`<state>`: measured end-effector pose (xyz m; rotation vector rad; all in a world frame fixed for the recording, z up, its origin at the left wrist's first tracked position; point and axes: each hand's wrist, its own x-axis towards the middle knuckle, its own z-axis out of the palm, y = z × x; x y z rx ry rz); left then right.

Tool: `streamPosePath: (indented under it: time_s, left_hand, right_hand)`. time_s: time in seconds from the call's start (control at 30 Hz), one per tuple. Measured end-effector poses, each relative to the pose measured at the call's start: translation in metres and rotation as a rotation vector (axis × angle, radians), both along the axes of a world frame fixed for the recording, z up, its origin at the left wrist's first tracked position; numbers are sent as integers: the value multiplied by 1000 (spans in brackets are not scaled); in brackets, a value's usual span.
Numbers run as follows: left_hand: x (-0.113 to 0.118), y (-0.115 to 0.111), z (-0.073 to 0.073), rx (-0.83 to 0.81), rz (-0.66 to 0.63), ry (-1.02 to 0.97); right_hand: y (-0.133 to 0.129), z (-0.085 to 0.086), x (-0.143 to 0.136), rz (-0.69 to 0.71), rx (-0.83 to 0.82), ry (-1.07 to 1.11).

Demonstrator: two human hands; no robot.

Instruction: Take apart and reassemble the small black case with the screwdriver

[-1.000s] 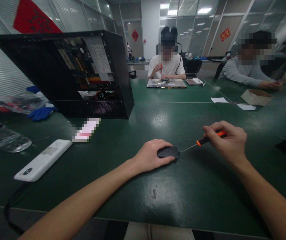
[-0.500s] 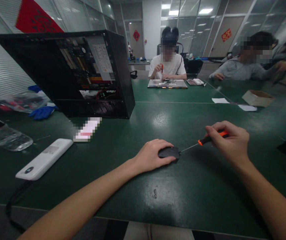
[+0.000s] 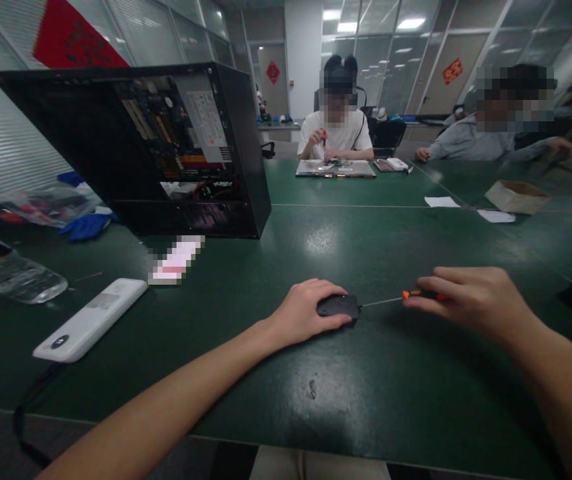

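A small black rectangular block [image 3: 337, 306] lies on the green table [image 3: 266, 393], and I cannot make out exactly what it is. My left hand [image 3: 307, 310] is closed around it, thumb on the near side and fingers on the far side. In my right hand [image 3: 471, 293] is a screwdriver [image 3: 382, 302] with an orange and black handle. Its thin shaft points left, almost level, and its tip meets the right end of the block. My fingers cover much of the handle.
An open black computer case [image 3: 242, 153] stands at the back left. Nearer are a white power bank [image 3: 93, 320] with a strap, a plastic bottle [image 3: 21, 273] and blue gloves [image 3: 86, 227]. Across the table sit co-workers, near papers and a cardboard box [image 3: 516, 197].
My right hand has turned on the screwdriver handle and tilted lower, so the shaft lies flatter. The left hand and the block have stayed put.
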<state>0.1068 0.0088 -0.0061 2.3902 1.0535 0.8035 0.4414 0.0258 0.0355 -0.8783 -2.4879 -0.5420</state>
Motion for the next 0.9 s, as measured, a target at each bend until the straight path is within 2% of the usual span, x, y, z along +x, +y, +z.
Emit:
streamPosePath:
  time_s: [0.17,0.33,0.43,0.67,0.9]
  left_hand:
    - [0,1,-2,-1,3,1]
    - [0,1,-2,-7,-3,3]
    - [0,1,-1,-13,-2,3]
    - [0,0,0,-32,-9,-27]
    - [-23,5,12,-69,-41,-30]
  right_hand:
    - [-1,-21,5,-8,-59,-132]
    - [3,-38,-3,-3,-264,-177]
    - [2,-40,-10,-4,-355,-172]
    - [1,-40,-14,-31,-449,-133]
    - [2,-41,-16,-48,-476,-204]
